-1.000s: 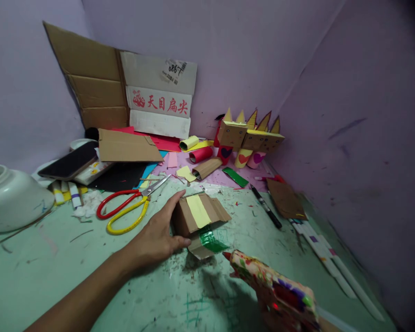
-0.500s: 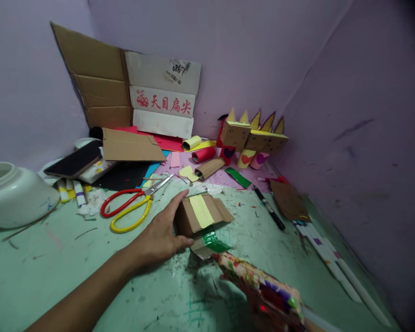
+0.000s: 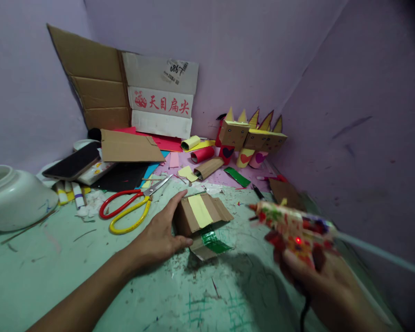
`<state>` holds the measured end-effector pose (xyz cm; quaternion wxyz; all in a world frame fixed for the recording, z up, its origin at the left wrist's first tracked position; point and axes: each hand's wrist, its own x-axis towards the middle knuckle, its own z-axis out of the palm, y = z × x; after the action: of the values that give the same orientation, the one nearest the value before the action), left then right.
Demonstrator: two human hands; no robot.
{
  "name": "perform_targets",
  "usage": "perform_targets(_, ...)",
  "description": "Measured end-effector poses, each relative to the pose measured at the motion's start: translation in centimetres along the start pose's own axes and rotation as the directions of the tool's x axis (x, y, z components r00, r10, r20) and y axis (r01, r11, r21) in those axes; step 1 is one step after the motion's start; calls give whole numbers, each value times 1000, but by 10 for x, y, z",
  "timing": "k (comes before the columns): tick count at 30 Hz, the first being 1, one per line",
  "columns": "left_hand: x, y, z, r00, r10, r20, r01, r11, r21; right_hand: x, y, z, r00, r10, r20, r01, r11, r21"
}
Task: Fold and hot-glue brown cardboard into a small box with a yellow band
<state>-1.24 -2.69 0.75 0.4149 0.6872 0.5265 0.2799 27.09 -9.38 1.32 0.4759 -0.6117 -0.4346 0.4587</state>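
My left hand (image 3: pixel 166 233) grips the left side of a small cardboard box (image 3: pixel 190 214), thumb low and fingers at its upper edge. A pale yellow strip (image 3: pixel 199 211) runs over the top of the box. Its lower flap, carrying shiny green tape (image 3: pixel 215 242), sticks out toward me. Over the table to the right, my right hand (image 3: pixel 314 272) is wrapped round a hot glue gun (image 3: pixel 293 223) with a glowing red light. The gun's nozzle points left, apart from the box, and a long glue stick (image 3: pixel 376 251) extends from its back.
Red-and-yellow scissors (image 3: pixel 131 210) lie left of the box, near a white pot (image 3: pixel 17 198). Behind are paper tubes (image 3: pixel 207 168), a green strip (image 3: pixel 237 177) and cardboard figures (image 3: pixel 251 138) with yellow spikes. A folded carton (image 3: pixel 161 99) leans on the wall.
My right hand has lifted the glue gun away from the box's lower flap, up and to the right. My left hand and the box have stayed put.
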Motion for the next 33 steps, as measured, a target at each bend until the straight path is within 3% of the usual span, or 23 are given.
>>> perform_targets(3,0,-2,0,1000,-4,-4,3,1000,-5,51,-15,2,994,-6,-107,8,1000,22)
perform_targets(5,0,-5,0,1000,13,-16,-13,1000,-4,81,-20,10,998,50,-37,-52,998,-37)
perform_targets(9,1,-7,0,1000,18,-22,-17,1000,7,116,-10,33,998,51,22,-49,996,-80)
perform_targets(14,0,-3,-1,999,-37,15,37,999,5,135,-1,49,1000,-11,24,16,978,-210)
perform_targets(19,1,1,-4,997,-71,33,71,997,11,119,-20,34,988,-152,-18,128,890,-438)
perform_targets(20,1,1,-4,996,-79,38,78,997,12,110,-24,30,966,-260,-12,214,818,-535)
perform_targets(21,1,0,-4,996,-82,42,82,997,11,100,-28,28,939,-336,79,318,755,-573)
perform_targets(22,1,0,-4,996,-82,46,81,997,11,89,-32,26,908,-328,260,418,737,-531)
perform_targets(24,2,-1,-4,996,-75,49,74,997,6,68,-35,26,772,-223,595,501,790,-354)
perform_targets(26,2,-2,-4,997,-67,45,67,998,3,51,-35,28,719,-244,651,529,799,-285)
perform_targets(29,3,-2,-4,997,-74,32,74,997,5,36,-24,27,704,-330,629,509,852,-123)
perform_targets(30,3,-2,-4,997,-78,28,78,997,7,33,-16,26,648,-352,675,471,882,8)
perform_targets(33,3,0,-4,995,-101,25,100,995,11,35,16,25,414,-379,827,372,900,227)
